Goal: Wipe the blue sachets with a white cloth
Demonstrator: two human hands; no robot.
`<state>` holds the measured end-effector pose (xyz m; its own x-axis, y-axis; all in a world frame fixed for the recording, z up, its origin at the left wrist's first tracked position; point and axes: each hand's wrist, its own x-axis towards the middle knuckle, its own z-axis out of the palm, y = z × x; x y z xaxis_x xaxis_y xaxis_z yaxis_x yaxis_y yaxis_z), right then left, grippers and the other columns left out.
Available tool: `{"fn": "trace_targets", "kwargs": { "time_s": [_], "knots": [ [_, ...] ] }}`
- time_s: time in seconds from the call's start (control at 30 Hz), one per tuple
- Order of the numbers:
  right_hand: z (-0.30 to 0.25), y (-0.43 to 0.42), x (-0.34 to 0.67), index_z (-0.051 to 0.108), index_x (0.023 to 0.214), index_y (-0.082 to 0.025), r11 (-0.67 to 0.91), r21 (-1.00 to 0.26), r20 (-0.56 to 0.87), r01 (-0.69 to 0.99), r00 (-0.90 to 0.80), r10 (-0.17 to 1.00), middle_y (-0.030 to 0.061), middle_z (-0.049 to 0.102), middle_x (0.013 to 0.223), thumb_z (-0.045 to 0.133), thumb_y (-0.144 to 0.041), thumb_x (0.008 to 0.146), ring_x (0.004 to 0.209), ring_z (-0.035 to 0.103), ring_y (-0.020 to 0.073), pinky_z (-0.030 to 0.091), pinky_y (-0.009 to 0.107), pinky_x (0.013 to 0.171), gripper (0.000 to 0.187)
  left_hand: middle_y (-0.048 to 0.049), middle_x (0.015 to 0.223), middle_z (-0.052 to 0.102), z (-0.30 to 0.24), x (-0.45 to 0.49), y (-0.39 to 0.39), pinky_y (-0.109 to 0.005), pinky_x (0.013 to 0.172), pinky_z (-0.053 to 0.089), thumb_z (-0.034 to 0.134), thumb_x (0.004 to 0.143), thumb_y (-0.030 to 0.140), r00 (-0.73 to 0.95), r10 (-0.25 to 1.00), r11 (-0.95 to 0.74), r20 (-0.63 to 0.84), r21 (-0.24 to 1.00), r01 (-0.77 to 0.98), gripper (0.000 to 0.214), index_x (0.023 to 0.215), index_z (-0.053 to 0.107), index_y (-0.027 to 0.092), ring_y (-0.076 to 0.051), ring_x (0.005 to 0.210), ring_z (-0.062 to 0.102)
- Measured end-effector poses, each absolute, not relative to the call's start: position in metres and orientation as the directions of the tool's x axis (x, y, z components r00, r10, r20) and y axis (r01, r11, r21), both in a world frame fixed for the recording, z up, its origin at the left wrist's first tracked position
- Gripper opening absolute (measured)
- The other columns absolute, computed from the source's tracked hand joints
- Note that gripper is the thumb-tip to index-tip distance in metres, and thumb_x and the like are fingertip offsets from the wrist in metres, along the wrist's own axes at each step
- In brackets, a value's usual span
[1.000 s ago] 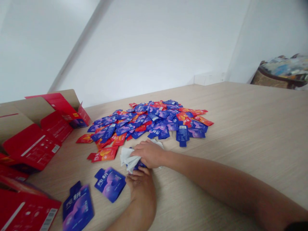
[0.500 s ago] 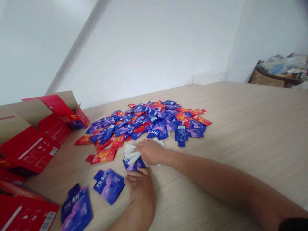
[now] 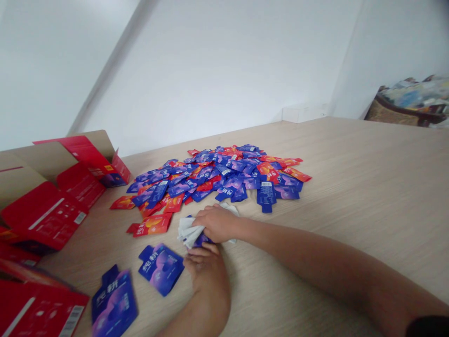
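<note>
Blue pouch (image 3: 203, 240): well in from far edge of table (image 3: 351, 196). Your right hand (image 3: 217, 223) has fingers clamped on white tissue (image 3: 189, 229); left hand (image 3: 206, 270), can't tell. I'd pin flat, wipe evenly.

Blue pouches (image 3: 161, 270) and red pouches (image 3: 152, 225) against a pale, wood-grained table (image 3: 333, 187).
Purple rounded shapes and white characters mark the blue fronts; orange-yellow rounded shapes mark the red. The cloth (image 3: 188, 232) is white. The boxes (image 3: 45, 217) are red with white print outside, plain tan inside. The wall (image 3: 210, 70) is white.
</note>
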<state>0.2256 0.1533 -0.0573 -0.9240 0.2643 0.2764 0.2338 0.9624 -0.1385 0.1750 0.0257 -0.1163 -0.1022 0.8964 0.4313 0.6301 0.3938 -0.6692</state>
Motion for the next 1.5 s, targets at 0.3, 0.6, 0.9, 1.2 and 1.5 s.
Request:
{"fn": "trace_targets", "kwargs": {
  "time_s": [0.3,0.6,0.9,1.2,1.5],
  "knots": [
    [-0.049,0.141,0.231,0.058,0.115,-0.023,0.979,-0.196,0.382,0.061,-0.915,0.134,0.004,0.059,0.115,0.051,-0.02,0.077,0.103,0.049,0.0212,0.035,0.037,0.087,0.039,-0.0271,0.082,0.069,-0.113,0.179,0.03,-0.036,0.062,0.049,0.029,0.076,-0.003,-0.259,0.896,0.423,0.36,-0.516,0.745,0.04,0.091,0.066,-0.002,-0.029,0.071,0.068],
    [-0.059,0.149,0.224,0.061,0.11,-0.024,0.971,-0.207,0.308,0.118,-0.934,0.179,0.0042,0.063,0.106,0.052,-0.021,0.076,0.094,0.052,0.0218,0.037,0.036,0.081,0.035,-0.028,0.088,0.069,-0.11,0.182,0.026,-0.039,0.065,0.047,0.029,0.078,-0.001,-0.242,0.904,0.412,0.354,-0.562,0.717,0.04,0.099,0.063,0.0,-0.031,0.076,0.067],
    [-0.053,0.146,0.232,0.058,0.117,-0.024,0.97,-0.206,0.413,0.126,-0.888,0.203,0.0041,0.059,0.117,0.048,-0.017,0.078,0.103,0.048,0.0217,0.035,0.038,0.087,0.04,-0.0295,0.087,0.068,-0.106,0.182,0.027,-0.038,0.06,0.047,0.031,0.076,-0.003,-0.244,0.904,0.408,0.35,-0.544,0.733,0.04,0.098,0.064,0.0,-0.031,0.072,0.068],
    [-0.055,0.145,0.225,0.06,0.11,-0.024,0.979,-0.2,0.27,0.051,-0.957,0.105,0.0013,0.062,0.112,0.051,-0.02,0.078,0.098,0.052,0.02,0.038,0.036,0.085,0.034,-0.0273,0.084,0.069,-0.097,0.186,0.024,-0.038,0.063,0.049,0.03,0.076,-0.003,-0.264,0.919,0.382,0.293,-0.491,0.783,0.04,0.096,0.065,-0.002,-0.029,0.073,0.068],
    [-0.049,0.155,0.235,0.056,0.117,-0.022,0.945,-0.176,0.379,0.276,-0.867,0.323,0.0072,0.059,0.113,0.048,-0.018,0.081,0.103,0.048,0.0235,0.036,0.039,0.084,0.038,-0.0295,0.091,0.068,-0.103,0.184,0.025,-0.038,0.064,0.047,0.033,0.077,-0.001,-0.212,0.921,0.382,0.328,-0.644,0.663,0.038,0.101,0.062,0.002,-0.031,0.076,0.068]
  ]
}}
